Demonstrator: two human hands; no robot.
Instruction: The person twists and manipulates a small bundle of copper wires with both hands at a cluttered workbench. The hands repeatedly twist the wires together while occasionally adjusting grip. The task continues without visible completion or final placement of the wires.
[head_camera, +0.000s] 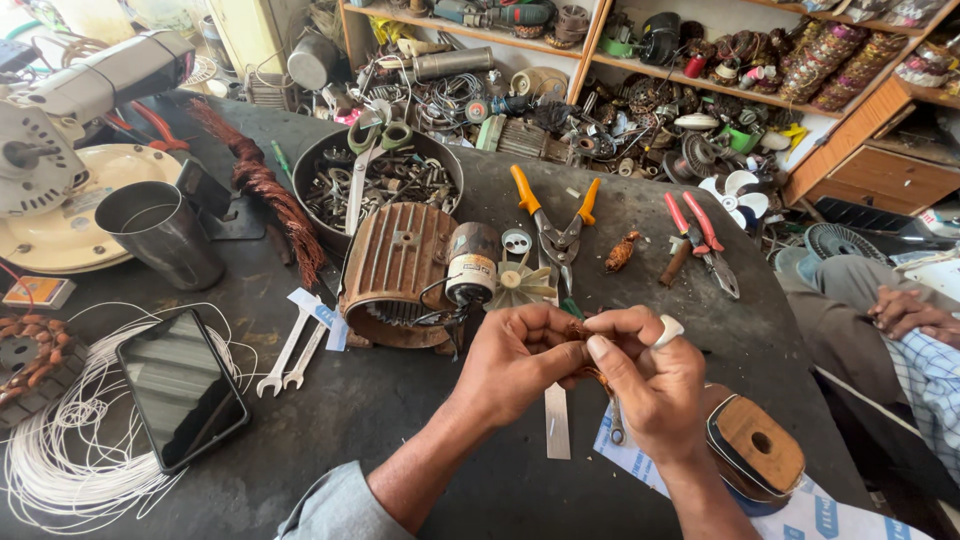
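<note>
Both hands meet above the dark worktop (420, 400). The left hand (515, 360) and the right hand (650, 385) are closed, pinching a small copper coil (578, 328) between the fingertips. Just behind them lies a ribbed motor (395, 265), with orange snips (555, 225) beside it.
</note>
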